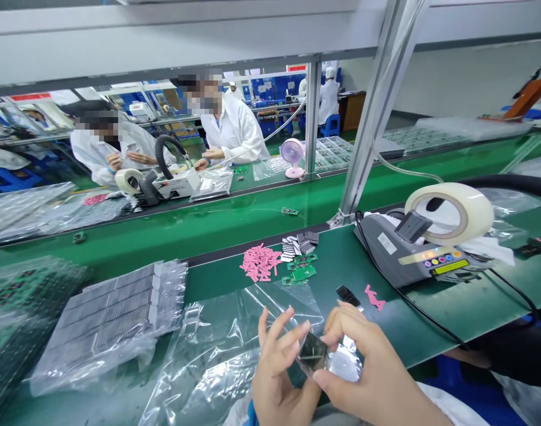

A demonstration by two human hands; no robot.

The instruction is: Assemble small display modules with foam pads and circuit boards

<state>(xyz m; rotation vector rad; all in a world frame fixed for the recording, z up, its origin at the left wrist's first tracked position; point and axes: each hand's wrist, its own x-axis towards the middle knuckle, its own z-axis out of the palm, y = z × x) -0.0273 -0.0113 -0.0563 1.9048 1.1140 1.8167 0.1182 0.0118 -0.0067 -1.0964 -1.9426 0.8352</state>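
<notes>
My left hand (277, 370) and my right hand (368, 370) meet low in the middle of the view, both pinching a small dark square part (312, 354) wrapped in clear film. Fingers of the two hands curl round its edges. It is held above a crumpled clear plastic bag (217, 355) on the green bench mat (341, 260). Just beyond my hands lie a small black part (347, 294), pink strips (374, 297), a heap of pink strips (260, 262), green circuit boards (300, 271) and several ribbed heatsinks (299, 244).
A grey tape dispenser (407, 251) with a large tape roll (452, 213) stands at right, its cable trailing forward. Bagged trays of parts (110, 313) lie at left. A green conveyor belt (208, 225) runs across. Two people in white coats sit opposite beside a pink fan (292, 155).
</notes>
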